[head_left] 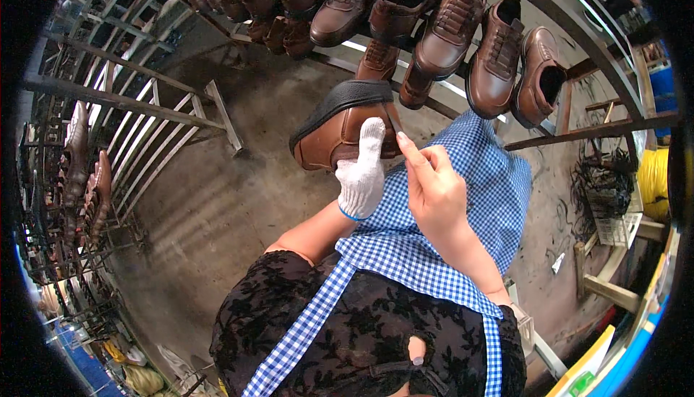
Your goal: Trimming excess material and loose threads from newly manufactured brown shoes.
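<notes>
In front of me a brown leather shoe [325,135] is held up, tilted so its black sole [345,99] faces up and away. My left hand [361,173], in a white knit glove with a blue cuff edge, is closed around the shoe, thumb stretched along its side. My bare right hand [437,184] is closed in a pinch at the shoe's right end. From its fingertips a thin, blade-like grey piece [392,119] reaches to the edge of the sole; its exact kind is too small to make out.
Several brown shoes [452,28] stand on a metal rack [578,133] beyond my hands. At the left is a slatted metal rack [155,111], with more shoes [99,191] near it. A white crate [619,228] and yellow coiled material [654,180] are at the right.
</notes>
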